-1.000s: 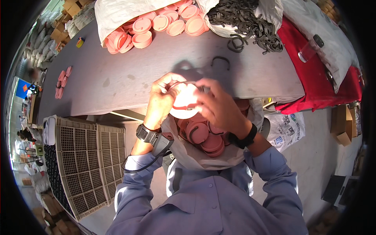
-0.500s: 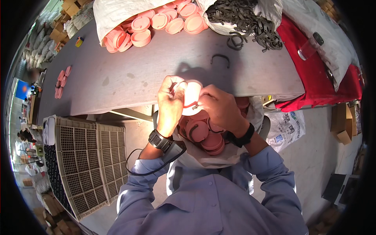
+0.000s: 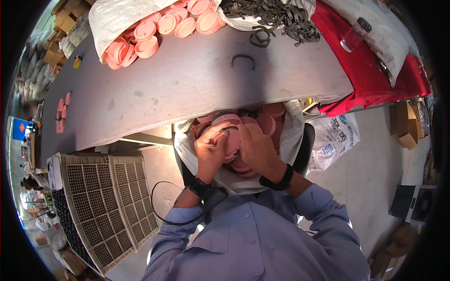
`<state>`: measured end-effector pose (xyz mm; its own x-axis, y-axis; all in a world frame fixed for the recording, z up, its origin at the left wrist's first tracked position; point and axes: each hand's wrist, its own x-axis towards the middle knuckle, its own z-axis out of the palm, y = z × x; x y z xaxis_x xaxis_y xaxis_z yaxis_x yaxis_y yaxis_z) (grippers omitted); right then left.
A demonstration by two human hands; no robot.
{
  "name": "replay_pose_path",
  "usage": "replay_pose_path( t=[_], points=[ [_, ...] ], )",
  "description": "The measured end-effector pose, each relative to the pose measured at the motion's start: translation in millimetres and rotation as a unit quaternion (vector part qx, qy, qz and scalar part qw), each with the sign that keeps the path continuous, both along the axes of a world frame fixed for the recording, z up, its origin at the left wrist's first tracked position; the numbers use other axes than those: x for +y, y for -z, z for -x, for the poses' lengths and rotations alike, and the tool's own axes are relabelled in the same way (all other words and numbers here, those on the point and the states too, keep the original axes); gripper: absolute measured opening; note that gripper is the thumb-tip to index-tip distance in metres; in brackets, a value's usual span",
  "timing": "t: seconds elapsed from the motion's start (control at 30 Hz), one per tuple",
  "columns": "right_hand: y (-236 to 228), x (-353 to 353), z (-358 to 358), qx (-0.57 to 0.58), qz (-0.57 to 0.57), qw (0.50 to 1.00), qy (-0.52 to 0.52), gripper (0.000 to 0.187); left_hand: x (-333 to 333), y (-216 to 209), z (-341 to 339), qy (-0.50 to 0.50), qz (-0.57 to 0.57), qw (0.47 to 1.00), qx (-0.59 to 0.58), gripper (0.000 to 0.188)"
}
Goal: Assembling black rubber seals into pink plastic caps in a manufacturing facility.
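Over an open white sack on my lap, both my hands are closed on one round pink lid. My left hand grips its left side, thumb close to a dark curved strip on the lid. At its right edge are the fingers of my right hand, bent and partly hidden. More pink lids fill the sack beneath and behind my hands, some with dark strips. A single dark curved strap lies on the grey table beyond.
Pink lids spill from a white sack at the table's far side, beside a heap of dark straps. A few pink pieces lie at the table's left. A beige crate stands lower left; a bottle rests on red cloth.
Both hands have come down and nearer with the pink lid, from the table's edge to over the sack. The view has also shifted slightly.
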<state>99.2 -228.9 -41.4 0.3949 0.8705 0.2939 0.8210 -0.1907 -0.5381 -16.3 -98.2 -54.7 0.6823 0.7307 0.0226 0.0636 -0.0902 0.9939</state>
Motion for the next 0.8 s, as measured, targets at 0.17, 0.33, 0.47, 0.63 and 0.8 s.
replay_pose_path(
  t=[0.17,0.33,0.47,0.63,0.8],
  points=[
    [-32.1,-5.4,19.2,-0.009,-0.004,1.0,-0.004,0.061,4.0,7.7,-2.9,0.029,-0.138,0.99,0.028,0.03],
    [-30.4,-7.6,14.8,-0.233,0.013,0.972,-0.026,0.052,16.1,-28.4,0.8,0.238,0.305,0.917,-0.099,0.077],
    [-60.9,0.2,2.8,-0.208,0.062,0.976,-0.018,0.065,29.3,-35.5,3.0,0.254,0.388,0.878,-0.117,0.086],
    [-74.1,46.6,-103.5,-0.02,0.034,0.999,-0.024,0.046,106.9,-52.4,8.2,0.267,-0.054,0.95,0.15,0.046],
    [-42.8,117.5,-175.7,-0.133,0.003,0.991,0.03,0.054,225.0,-80.7,-22.9,0.035,-0.17,0.982,0.078,0.041]
  ],
)
